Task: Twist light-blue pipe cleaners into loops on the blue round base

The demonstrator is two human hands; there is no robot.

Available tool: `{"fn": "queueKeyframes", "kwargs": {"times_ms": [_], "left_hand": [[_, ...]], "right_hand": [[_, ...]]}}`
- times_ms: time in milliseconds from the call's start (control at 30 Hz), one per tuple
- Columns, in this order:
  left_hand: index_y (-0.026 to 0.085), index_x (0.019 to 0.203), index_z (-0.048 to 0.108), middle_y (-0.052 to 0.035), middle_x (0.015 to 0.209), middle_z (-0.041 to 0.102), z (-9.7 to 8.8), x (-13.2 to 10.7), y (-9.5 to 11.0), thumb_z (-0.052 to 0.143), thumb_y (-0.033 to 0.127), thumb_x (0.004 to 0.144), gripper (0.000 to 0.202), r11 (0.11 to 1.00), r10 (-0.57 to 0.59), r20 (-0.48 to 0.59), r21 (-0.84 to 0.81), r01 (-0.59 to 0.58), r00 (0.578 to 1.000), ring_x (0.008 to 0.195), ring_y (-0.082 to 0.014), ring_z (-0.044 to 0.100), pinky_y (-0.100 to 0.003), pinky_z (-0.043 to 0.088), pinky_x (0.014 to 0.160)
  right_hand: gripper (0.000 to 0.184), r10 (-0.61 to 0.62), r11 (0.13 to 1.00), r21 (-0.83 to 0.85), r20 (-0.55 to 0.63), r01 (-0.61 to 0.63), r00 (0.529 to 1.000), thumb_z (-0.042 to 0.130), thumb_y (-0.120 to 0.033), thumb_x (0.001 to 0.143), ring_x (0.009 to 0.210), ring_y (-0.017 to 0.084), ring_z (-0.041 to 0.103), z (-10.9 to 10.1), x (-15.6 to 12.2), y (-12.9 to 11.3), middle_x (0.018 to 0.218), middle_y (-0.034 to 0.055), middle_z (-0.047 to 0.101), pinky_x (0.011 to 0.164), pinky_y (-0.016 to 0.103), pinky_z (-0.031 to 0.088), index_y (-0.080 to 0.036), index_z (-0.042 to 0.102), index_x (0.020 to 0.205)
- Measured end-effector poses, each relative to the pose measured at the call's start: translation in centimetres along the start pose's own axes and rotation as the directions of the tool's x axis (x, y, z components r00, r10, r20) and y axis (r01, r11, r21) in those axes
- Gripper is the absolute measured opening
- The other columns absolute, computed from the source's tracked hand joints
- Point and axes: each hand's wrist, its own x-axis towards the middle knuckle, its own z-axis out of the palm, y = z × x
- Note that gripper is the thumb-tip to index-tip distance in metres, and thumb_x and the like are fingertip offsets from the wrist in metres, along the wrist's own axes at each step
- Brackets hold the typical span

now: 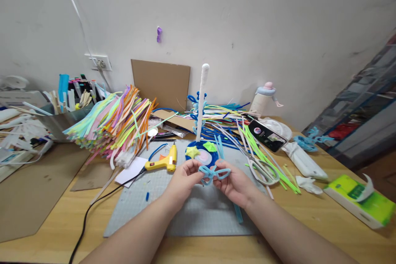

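Observation:
Between my two hands is a light blue bow (214, 173) bent from fuzzy pipe cleaner, held up over the grey cutting mat (198, 218). My left hand (188, 177) pinches its left loop. At the right loop, the fingers of my right hand (233, 183) close on it. Just behind the bow stands a round dark blue base (189, 157) with a yellow star (192, 152), a green star (210, 147) and a pale pink oval (203, 157). A white wrapped stick (202, 99) rises upright there, with blue curled pieces beside it.
A yellow glue gun (163, 161) lies left on the mat, its black cord trailing forward. Scissors (262, 170), a phone (267, 134) and green pipe cleaners (272, 161) lie right. A big multicoloured pipe cleaner bundle (117, 126) stands left; a tissue pack (360, 200) lies far right.

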Motion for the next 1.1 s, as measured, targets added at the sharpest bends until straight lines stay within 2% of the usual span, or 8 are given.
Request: {"fn": "queueKeyframes", "kwargs": {"times_ms": [100, 267, 367, 667, 833, 1033, 1100], "left_hand": [[0.015, 0.081, 0.058, -0.0012, 0.072, 0.062, -0.06, 0.02, -0.04, 0.068, 0.025, 0.064, 0.022, 1.0, -0.012, 0.032, -0.024, 0.013, 0.999, 0.065, -0.0134, 0.059, -0.024, 0.044, 0.059], [0.013, 0.076, 0.059, -0.002, 0.067, 0.062, -0.07, 0.25, -0.27, 0.068, 0.035, 0.066, 0.026, 1.0, -0.012, -0.002, 0.006, 0.012, 1.0, 0.06, -0.012, 0.058, -0.024, 0.044, 0.059], [0.012, 0.071, 0.057, -0.0013, 0.061, 0.061, -0.1, 0.34, -0.37, 0.07, 0.035, 0.064, 0.027, 1.0, -0.026, -0.003, -0.001, 0.026, 1.0, 0.054, -0.0107, 0.055, -0.025, 0.044, 0.058], [0.013, 0.067, 0.055, -0.0006, 0.061, 0.061, -0.1, -0.03, 0.12, 0.073, 0.029, 0.062, 0.025, 0.987, -0.07, 0.008, -0.143, 0.07, 0.998, 0.055, -0.01, 0.056, -0.023, 0.044, 0.057], [0.012, 0.066, 0.056, -0.0003, 0.06, 0.06, -0.27, 0.08, 0.17, 0.073, 0.027, 0.063, 0.023, 0.985, -0.063, 0.005, -0.159, 0.063, 0.998, 0.054, -0.0097, 0.056, -0.023, 0.044, 0.057], [0.012, 0.067, 0.056, -0.0006, 0.061, 0.06, -0.21, 0.04, 0.2, 0.074, 0.027, 0.062, 0.024, 0.98, -0.088, 0.002, -0.177, 0.087, 0.996, 0.056, -0.0101, 0.057, -0.023, 0.044, 0.057], [0.012, 0.069, 0.057, -0.0018, 0.065, 0.061, -0.17, -0.02, 0.21, 0.072, 0.029, 0.065, 0.023, 0.978, -0.098, 0.018, -0.185, 0.1, 0.995, 0.058, -0.0104, 0.058, -0.023, 0.045, 0.058]], "right_hand": [[0.009, 0.029, 0.999, -0.031, -0.058, -0.031, 0.998, 0.057, -0.015, 0.07, 0.037, 0.008, 0.054, 0.03, 0.04, -0.03, 0.046, -0.0026, 0.06, 0.036, 0.015, 0.044, -0.015, 0.055, 0.062], [0.011, 0.088, 0.996, -0.025, -0.033, -0.088, 0.996, 0.054, -0.013, 0.071, 0.036, 0.008, 0.055, 0.11, 0.05, -0.07, 0.045, -0.0018, 0.059, 0.035, 0.014, 0.046, -0.015, 0.055, 0.061], [0.01, 0.106, 0.994, -0.024, -0.019, -0.106, 0.994, 0.054, -0.014, 0.072, 0.037, 0.009, 0.056, 0.08, 0.05, -0.01, 0.047, -0.0015, 0.061, 0.036, 0.015, 0.047, -0.015, 0.055, 0.063], [0.011, 0.107, 0.992, -0.072, -0.021, -0.108, 0.994, 0.056, -0.018, 0.073, 0.039, 0.01, 0.058, -0.22, 0.18, 0.2, 0.044, -0.0039, 0.058, 0.036, 0.017, 0.047, -0.016, 0.055, 0.063], [0.014, 0.078, 0.994, -0.084, 0.061, -0.073, 0.995, 0.058, -0.019, 0.071, 0.04, 0.01, 0.057, -0.38, 0.17, -0.29, 0.044, -0.0047, 0.056, 0.038, 0.017, 0.046, -0.016, 0.053, 0.058], [0.014, -0.067, 0.996, -0.048, 0.108, 0.072, 0.992, 0.062, -0.02, 0.066, 0.041, 0.009, 0.055, -0.17, -0.15, -0.69, 0.046, -0.0057, 0.056, 0.041, 0.017, 0.044, -0.017, 0.052, 0.056], [0.011, -0.049, 0.997, -0.045, 0.12, 0.055, 0.992, 0.061, -0.018, 0.066, 0.041, 0.009, 0.055, -0.24, -0.08, -0.6, 0.047, -0.0052, 0.057, 0.041, 0.017, 0.044, -0.017, 0.053, 0.057]]}}
